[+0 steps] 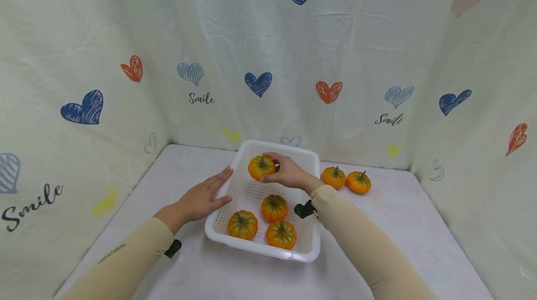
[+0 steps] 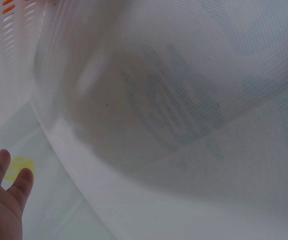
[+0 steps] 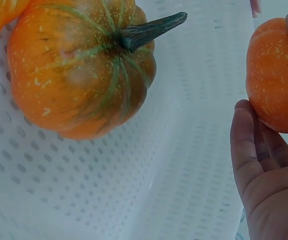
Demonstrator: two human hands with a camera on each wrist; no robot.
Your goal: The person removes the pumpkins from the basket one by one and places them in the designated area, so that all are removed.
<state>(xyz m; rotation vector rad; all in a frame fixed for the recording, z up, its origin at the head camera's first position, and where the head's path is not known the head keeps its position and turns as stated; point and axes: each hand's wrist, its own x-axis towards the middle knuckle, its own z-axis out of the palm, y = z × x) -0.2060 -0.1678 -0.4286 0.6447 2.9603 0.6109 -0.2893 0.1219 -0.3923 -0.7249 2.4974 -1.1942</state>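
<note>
Beige sleeves (image 1: pixel 362 239) flank a white perforated plastic basket (image 1: pixel 250 197); at its left rim, the left hand (image 1: pixel 202 198), fingers extended; at its far end, the right hand (image 1: pixel 290 171) grips a round orange-green pumpkin (image 1: pixel 261 168).

Green-streaked orange pumpkins (image 3: pixel 79 75), white basket (image 1: pixel 247 196), whitish table (image 1: pixel 226 276) perhaps mottled.

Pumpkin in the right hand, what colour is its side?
The pumpkin has an orange side with pale speckles, clearest in the right wrist view.

A white desk (image 1: pixel 398 234) with a perforated white basket (image 1: pixel 251 192) mid-way, two orange pumpkins (image 1: pixel 358 182) far right.
</note>
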